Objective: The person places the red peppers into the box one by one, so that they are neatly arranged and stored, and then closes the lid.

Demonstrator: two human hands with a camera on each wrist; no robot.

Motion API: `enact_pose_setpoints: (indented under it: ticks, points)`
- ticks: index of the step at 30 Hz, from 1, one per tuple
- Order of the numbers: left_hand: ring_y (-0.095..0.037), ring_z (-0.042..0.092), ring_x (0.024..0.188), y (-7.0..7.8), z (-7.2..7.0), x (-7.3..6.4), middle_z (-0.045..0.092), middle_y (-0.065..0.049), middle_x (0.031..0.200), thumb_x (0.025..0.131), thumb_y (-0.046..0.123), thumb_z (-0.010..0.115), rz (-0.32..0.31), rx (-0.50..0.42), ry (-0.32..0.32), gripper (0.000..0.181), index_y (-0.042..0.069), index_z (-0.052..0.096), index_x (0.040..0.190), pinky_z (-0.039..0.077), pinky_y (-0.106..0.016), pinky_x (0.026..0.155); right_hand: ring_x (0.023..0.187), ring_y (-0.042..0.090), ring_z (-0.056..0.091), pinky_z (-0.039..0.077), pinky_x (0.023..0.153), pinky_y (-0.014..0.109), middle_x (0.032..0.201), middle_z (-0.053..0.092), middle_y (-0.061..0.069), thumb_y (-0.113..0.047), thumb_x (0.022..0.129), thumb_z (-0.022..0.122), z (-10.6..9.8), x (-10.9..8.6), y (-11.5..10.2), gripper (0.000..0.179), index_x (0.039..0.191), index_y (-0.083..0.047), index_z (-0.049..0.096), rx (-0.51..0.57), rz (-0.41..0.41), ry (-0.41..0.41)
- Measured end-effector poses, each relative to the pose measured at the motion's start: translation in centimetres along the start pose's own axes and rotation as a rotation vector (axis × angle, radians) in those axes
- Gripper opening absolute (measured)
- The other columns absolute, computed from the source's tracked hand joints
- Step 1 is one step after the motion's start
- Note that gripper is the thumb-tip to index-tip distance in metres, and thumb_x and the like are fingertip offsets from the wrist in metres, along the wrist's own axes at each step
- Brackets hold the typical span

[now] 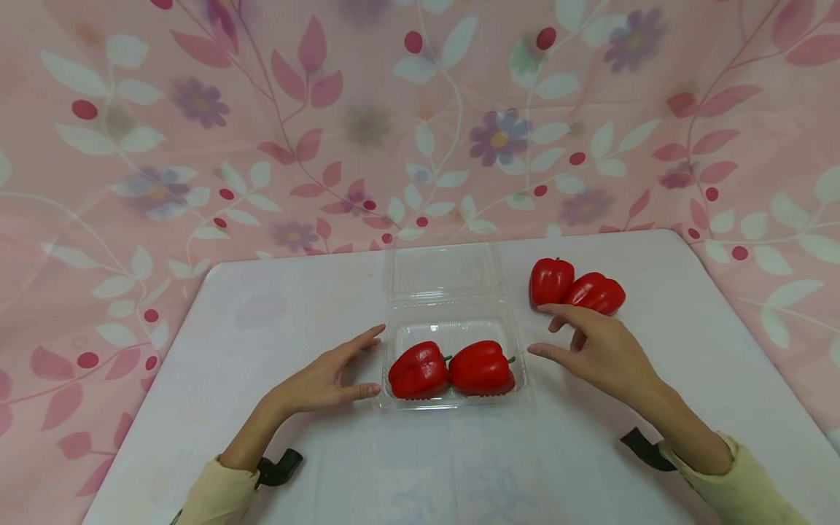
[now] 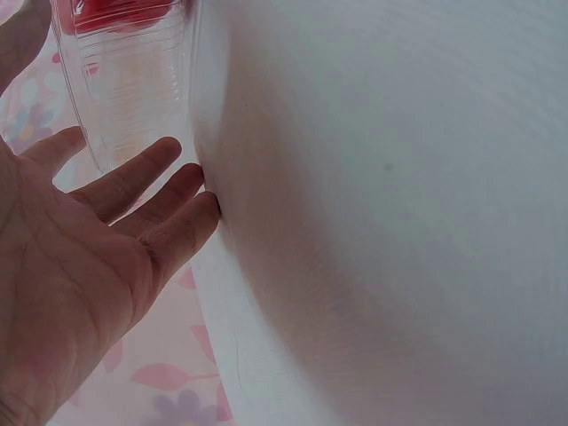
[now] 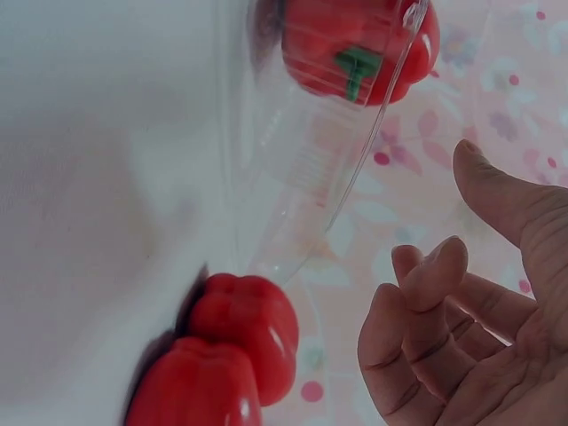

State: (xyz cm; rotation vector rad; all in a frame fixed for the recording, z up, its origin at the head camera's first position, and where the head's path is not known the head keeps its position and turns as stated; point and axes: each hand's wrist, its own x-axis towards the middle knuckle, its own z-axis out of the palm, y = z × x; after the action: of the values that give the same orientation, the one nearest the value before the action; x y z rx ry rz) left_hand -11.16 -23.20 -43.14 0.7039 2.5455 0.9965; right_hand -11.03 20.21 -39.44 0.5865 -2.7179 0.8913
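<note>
Two red bell peppers, one on the left (image 1: 418, 370) and one on the right (image 1: 482, 368), lie side by side in the front of a clear plastic clamshell box (image 1: 453, 402). Its lid (image 1: 446, 271) is folded back toward the wall. My left hand (image 1: 328, 375) is just left of the box, thumb and fingers spread, with nothing in its grasp. To the right of the box hovers my right hand (image 1: 597, 354), fingers loosely bent and holding nothing. Beyond it on the table lie two more bell peppers, one upright (image 1: 551, 281) and one tilted against it (image 1: 599, 293).
A white cloth covers the table (image 1: 295, 467). Behind its far edge hangs a pink floral curtain (image 1: 367, 131). Dark straps (image 1: 278, 467) show at both wrists by the pale yellow sleeves (image 1: 219, 496).
</note>
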Motion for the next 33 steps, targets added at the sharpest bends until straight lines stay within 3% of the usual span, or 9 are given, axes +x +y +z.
enact_pose_setpoints:
  ticks: [8, 16, 33]
  points:
    - [-0.025, 0.039, 0.138, 0.0, 0.0, 0.0, 0.042, -0.003, 0.152, 0.083, 0.052, 0.073, -0.001, -0.005, -0.004, 0.092, 0.029, 0.023, 0.158, 0.042, -0.057, 0.102, 0.063, 0.010, 0.054, 0.049, 0.052, 0.023, 0.084, 0.064, -0.007, -0.034, 0.070, 0.091, -0.6, 0.1, 1.3, 0.051, 0.111, -0.014, 0.068, -0.021, 0.000, 0.041]
    - [-0.024, 0.039, 0.138, -0.2, 0.1, 0.0, 0.042, -0.002, 0.152, 0.083, 0.053, 0.073, -0.005, 0.000, -0.003, 0.093, 0.030, 0.023, 0.158, 0.041, -0.057, 0.102, 0.065, 0.012, 0.058, 0.051, 0.052, 0.024, 0.085, 0.065, -0.001, -0.030, 0.069, 0.092, -1.4, 0.2, 2.6, 0.057, 0.116, -0.010, 0.068, -0.044, -0.002, 0.079]
    - [-0.024, 0.039, 0.138, -0.2, 0.1, -0.2, 0.042, -0.003, 0.151, 0.083, 0.051, 0.073, 0.003, -0.020, -0.001, 0.092, 0.029, 0.024, 0.158, 0.040, -0.058, 0.104, 0.076, 0.021, 0.059, 0.051, 0.056, 0.023, 0.111, 0.061, 0.013, -0.028, 0.072, 0.090, -2.4, 0.4, 4.9, 0.068, 0.131, -0.009, 0.060, -0.041, 0.089, 0.020]
